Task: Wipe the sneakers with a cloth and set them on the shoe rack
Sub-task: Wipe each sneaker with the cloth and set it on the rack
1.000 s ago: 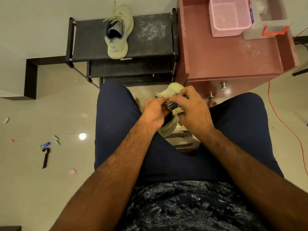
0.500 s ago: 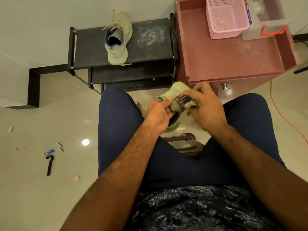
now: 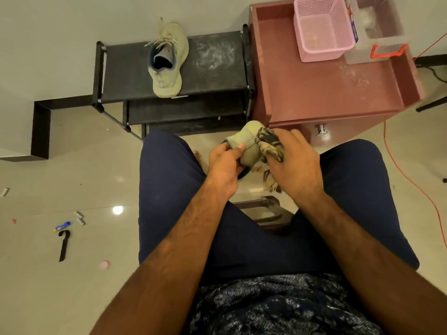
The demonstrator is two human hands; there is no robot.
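1. a person sits with both bare forearms reaching forward over dark blue trousers, and the hands meet between the knees.
2. the left hand [image 3: 225, 165] grips a pale green sneaker [image 3: 245, 143] at its dark-lined opening, with the thumb on top and the fingers curled underneath.
3. the right hand [image 3: 296, 163] is curled round a bunched cloth [image 3: 269, 142] patterned in dark and cream. it presses the cloth against the right side of that sneaker, and a tail of cloth hangs below the hand.
4. this sneaker is held off the floor, just in front of the lower shelves of the shoe rack [image 3: 217, 78], with one rounded end pointing toward the cabinet corner.
5. the second sneaker [image 3: 168, 66] stands on the rack's top shelf, left of middle, with its toe toward the wall, its heel at the front edge and its laces loose.
6. white dusty smears mark the shelf to its right.
7. a reddish cabinet [image 3: 326, 90] stands right against the rack's right side. at the back of its top sit a pink basket [image 3: 321, 32] and a clear box [image 3: 377, 50] with a red handle.
8. an orange cable [image 3: 411, 181] trails over the floor on the right.
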